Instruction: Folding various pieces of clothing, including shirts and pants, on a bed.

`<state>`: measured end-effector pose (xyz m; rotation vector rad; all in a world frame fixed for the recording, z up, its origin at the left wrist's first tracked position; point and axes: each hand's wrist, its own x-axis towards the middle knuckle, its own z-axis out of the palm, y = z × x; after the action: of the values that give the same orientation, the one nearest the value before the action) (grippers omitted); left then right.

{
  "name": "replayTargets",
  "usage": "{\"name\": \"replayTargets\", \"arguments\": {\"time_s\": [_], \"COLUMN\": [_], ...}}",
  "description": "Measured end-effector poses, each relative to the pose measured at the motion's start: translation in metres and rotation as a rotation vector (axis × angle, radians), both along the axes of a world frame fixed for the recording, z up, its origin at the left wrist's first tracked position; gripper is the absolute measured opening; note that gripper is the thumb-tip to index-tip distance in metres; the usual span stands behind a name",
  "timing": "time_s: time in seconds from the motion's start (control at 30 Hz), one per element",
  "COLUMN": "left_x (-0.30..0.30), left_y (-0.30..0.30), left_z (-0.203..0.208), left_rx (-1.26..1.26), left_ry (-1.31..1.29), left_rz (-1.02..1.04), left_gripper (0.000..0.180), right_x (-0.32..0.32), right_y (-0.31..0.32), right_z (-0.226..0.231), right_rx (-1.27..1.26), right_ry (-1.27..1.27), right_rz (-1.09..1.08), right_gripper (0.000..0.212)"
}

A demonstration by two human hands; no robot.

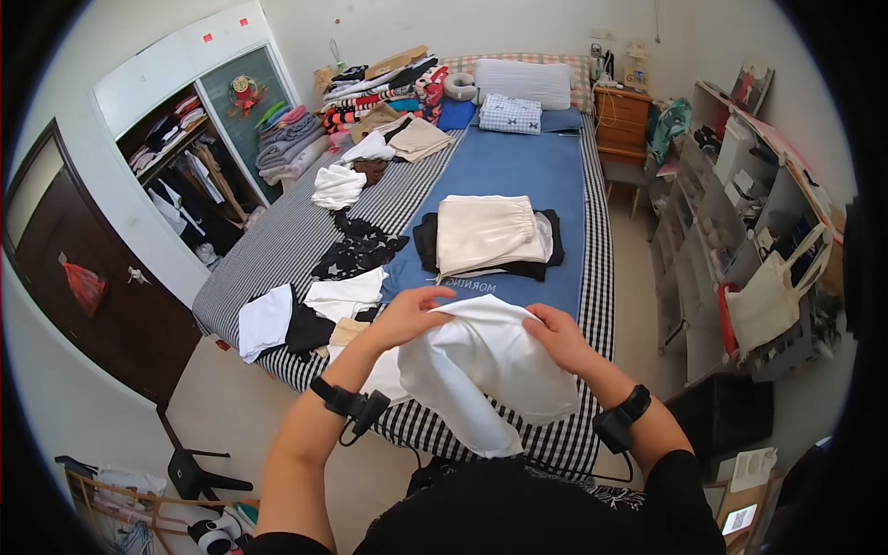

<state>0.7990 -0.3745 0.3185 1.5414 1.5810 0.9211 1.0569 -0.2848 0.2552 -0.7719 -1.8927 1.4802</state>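
1. black-and-white checked cloth covers the bed, a blue mat along its right part.
2. right hand: fingers pinched closed on a white garment hanging over the bed's near end.
3. left hand: fingers partly spread, touching the garment's upper left; how firmly they grip, i cannot tell.
4. folded cream trousers top a pile mid-bed.
5. star-print black cloth lies on the bed's left half.
6. wooden nightstand: right of the bed's head.
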Motion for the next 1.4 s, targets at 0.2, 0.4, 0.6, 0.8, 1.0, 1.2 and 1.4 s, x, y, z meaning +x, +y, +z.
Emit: {"name": "replayTargets", "arguments": {"time_s": [0.2,0.4,0.6,0.8,1.0,1.2,1.4], "left_x": [-0.042,0.008,0.034,0.032,0.009,-0.051,-0.050], "left_y": [-0.002,-0.054,-0.076,-0.074,-0.068,-0.068,-0.077], "left_z": [-0.160,-0.248,-0.248,-0.257,-0.202,-0.168,-0.241], "left_rx": [0.088,-0.534,-0.902,-0.890,-0.695,-0.236,-0.040], "left_ry": [0.305,0.362,-0.179,-0.444,-0.381,-0.219,0.380], "left_rz": [0.318,0.030,0.113,0.212,0.349,0.602,0.579], "left_gripper": [0.031,0.038,0.044,0.026,0.016,0.018,0.020], "right_x": [0.038,0.094,0.125,0.135,0.142,0.140,0.136], "right_y": [0.048,0.038,0.005,0.004,0.015,0.017,0.007], "right_z": [-0.067,-0.177,-0.241,-0.238,-0.176,-0.085,-0.134], "right_rx": [0.102,-0.032,0.113,-0.028,-0.468,-0.543,-0.717], "right_ry": [-0.284,-0.542,-0.713,-0.672,-0.199,0.396,0.341], "right_rz": [-0.404,-0.446,-0.501,-0.531,-0.463,-0.518,-0.532], "right_gripper": [0.032,0.063,0.066,0.048,0.027,0.021,0.031]}}
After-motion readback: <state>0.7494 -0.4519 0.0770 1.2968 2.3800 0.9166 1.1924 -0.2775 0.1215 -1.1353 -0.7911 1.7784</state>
